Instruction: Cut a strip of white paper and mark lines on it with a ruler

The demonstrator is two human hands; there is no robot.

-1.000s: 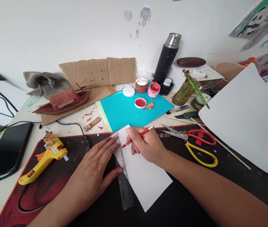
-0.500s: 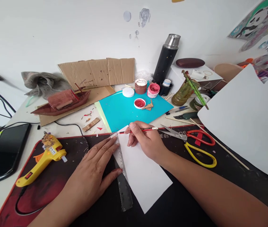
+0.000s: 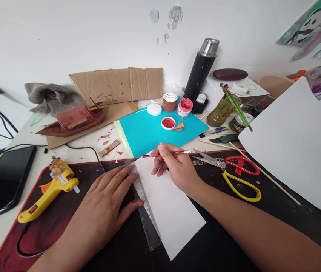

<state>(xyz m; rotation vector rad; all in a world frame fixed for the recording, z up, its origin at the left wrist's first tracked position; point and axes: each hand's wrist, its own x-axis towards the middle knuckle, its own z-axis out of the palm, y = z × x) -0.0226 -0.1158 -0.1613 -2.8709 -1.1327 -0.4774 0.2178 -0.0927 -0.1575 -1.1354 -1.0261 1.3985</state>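
A white sheet of paper point(image 3: 174, 211) lies slanted on the dark desk mat point(image 3: 115, 241). Along its left edge runs a clear ruler point(image 3: 150, 232). My left hand point(image 3: 112, 192) lies flat with fingers stretched, its fingertips on the ruler's upper part. In my right hand point(image 3: 174, 162) is a red and black pencil point(image 3: 181, 152), pinched between thumb and fingers, its tip pointing left near the paper's top edge. Whether the tip touches the paper I cannot tell. Right of that hand lie scissors point(image 3: 225, 166) with red and yellow handles.
A yellow glue gun point(image 3: 49, 192) and a black phone point(image 3: 6, 181) lie at the left. Behind are a reddish model boat point(image 3: 75, 122), a turquoise sheet point(image 3: 143, 132), paint jars point(image 3: 185, 108) and a black thermos point(image 3: 201, 70). A large white sheet point(image 3: 290, 143) rises at the right.
My left hand and the ruler have shifted slightly left. The pencil tip has lifted or moved a little up and left of the ruler's edge, and the camera view has moved slightly.
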